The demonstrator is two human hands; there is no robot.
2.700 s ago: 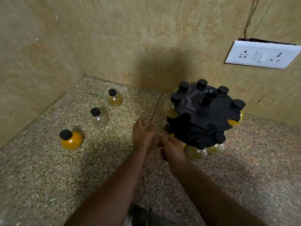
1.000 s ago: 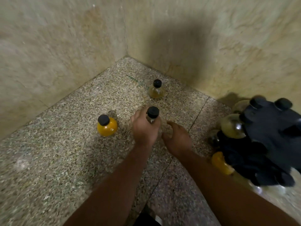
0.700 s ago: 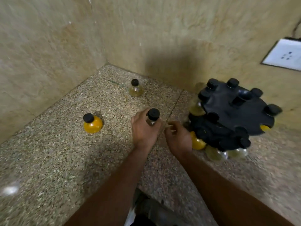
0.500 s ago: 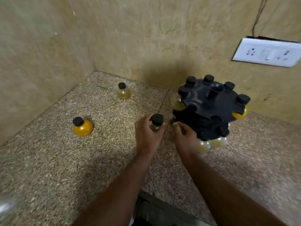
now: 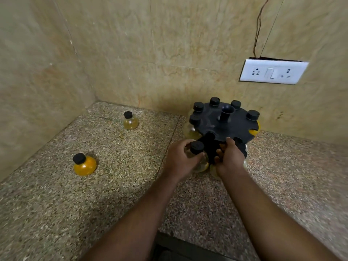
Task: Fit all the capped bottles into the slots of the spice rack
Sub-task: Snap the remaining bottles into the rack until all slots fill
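Note:
A round black spice rack (image 5: pixel 218 127) stands by the back wall with several black-capped bottles hanging in its slots. My left hand (image 5: pixel 179 160) grips a clear bottle with a black cap (image 5: pixel 196 147) right at the rack's front left edge. My right hand (image 5: pixel 230 159) holds the rack's front, fingers curled on its lower tier and thumb up on the top disc's rim. Two loose bottles stand on the counter: an orange one (image 5: pixel 84 164) at left and a pale yellow one (image 5: pixel 130 121) further back.
The speckled granite counter (image 5: pixel 113 185) sits in a corner between two beige tiled walls. A white switch and socket plate (image 5: pixel 273 71) is on the back wall above the rack, with wires running up. The counter's front edge lies under my forearms.
My left hand picked the clear bottle up from the counter and carried it right to the rack's edge. My right hand moved onto the rack's front.

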